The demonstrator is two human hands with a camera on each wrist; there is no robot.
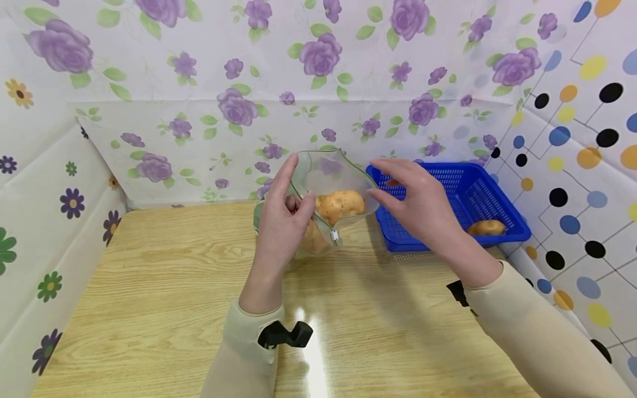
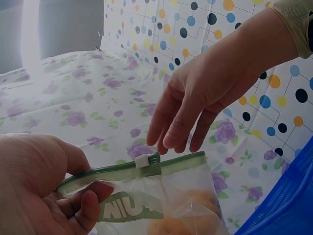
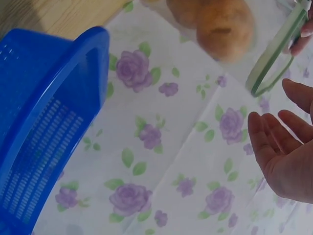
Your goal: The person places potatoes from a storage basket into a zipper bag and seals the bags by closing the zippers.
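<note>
A clear zip bag with a green-edged mouth stands over the table, its mouth spread wide. Potatoes lie inside it, seen blurred through the plastic in the right wrist view. My left hand grips the bag's left rim between thumb and fingers. A white slider sits on the zip close to that grip. Beside the right corner of the mouth is my right hand, fingers relaxed and parted from the thumb. In the right wrist view its fingertips are apart from the green rim, holding nothing.
A blue perforated basket stands to the right of the bag, partly behind the right hand. One potato lies in its near right corner. Flowered sheeting rises behind the wooden table, and dotted sheeting borders the right side.
</note>
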